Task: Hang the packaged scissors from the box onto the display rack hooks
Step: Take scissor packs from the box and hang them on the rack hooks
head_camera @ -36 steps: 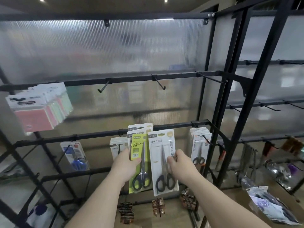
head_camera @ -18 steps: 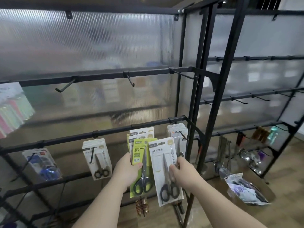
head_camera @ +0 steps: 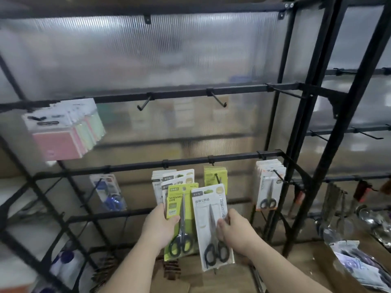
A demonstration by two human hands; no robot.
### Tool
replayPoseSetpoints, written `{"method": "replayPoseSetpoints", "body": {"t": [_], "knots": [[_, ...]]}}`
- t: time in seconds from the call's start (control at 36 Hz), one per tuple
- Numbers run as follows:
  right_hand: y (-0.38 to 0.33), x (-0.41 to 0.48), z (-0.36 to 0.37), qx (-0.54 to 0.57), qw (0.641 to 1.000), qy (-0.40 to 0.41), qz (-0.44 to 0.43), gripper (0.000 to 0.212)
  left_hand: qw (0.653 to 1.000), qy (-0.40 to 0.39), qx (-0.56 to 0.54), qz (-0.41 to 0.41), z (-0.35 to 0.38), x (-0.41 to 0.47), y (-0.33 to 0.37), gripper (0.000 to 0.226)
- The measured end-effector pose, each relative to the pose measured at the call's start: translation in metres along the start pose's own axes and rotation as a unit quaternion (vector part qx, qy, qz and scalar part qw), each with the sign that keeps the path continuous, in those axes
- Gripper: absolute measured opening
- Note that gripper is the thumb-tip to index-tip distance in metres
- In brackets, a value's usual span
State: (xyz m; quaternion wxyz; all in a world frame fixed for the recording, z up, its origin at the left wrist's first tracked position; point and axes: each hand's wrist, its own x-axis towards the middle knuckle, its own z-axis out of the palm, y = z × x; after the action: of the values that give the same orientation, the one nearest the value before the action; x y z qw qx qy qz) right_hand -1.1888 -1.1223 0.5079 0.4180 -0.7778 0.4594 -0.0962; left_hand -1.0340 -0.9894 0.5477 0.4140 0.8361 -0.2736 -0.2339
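My left hand [head_camera: 159, 227] grips a stack of scissor packs with a green-carded pack [head_camera: 182, 210] in front and white ones behind. My right hand [head_camera: 234, 233] pinches the right edge of a single white-carded scissors pack [head_camera: 211, 225], held upright beside the stack. Both are held below the black rack's lower bar [head_camera: 211, 160]. Behind them, green packs [head_camera: 214, 177] hang on a hook, and white scissor packs [head_camera: 267, 187] hang further right. Two bare hooks [head_camera: 143, 104] [head_camera: 218, 100] stick out from the upper bar.
Pastel note pads [head_camera: 63, 132] hang at the upper left; a blue-item pack [head_camera: 108, 193] hangs at the lower left. Metal utensils [head_camera: 338, 208] hang on the right rack section. Plastic bags [head_camera: 359, 265] lie on cardboard at lower right. Black uprights [head_camera: 304, 144] divide the rack.
The view swung back left, bringing the note pads into sight again. Both hands keep their packs, with the right hand's white pack still beside the green one.
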Motion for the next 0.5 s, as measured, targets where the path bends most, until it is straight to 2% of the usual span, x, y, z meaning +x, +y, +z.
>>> {"method": "replayPoseSetpoints", "body": {"t": [0.14, 0.25, 0.5], "knots": [[-0.038, 0.008, 0.044, -0.002, 0.999, -0.03, -0.021, 0.019, 0.998, 0.052, 0.004, -0.033, -0.055, -0.001, -0.036, 0.015], [-0.059, 0.013, 0.076, 0.01, 0.999, -0.047, -0.013, 0.012, 0.994, 0.082, 0.02, -0.063, -0.092, 0.001, -0.059, 0.016], [-0.08, 0.029, 0.126, -0.015, 0.999, -0.042, 0.009, 0.015, 0.993, 0.088, 0.003, -0.076, -0.129, 0.015, -0.091, 0.022]]}}
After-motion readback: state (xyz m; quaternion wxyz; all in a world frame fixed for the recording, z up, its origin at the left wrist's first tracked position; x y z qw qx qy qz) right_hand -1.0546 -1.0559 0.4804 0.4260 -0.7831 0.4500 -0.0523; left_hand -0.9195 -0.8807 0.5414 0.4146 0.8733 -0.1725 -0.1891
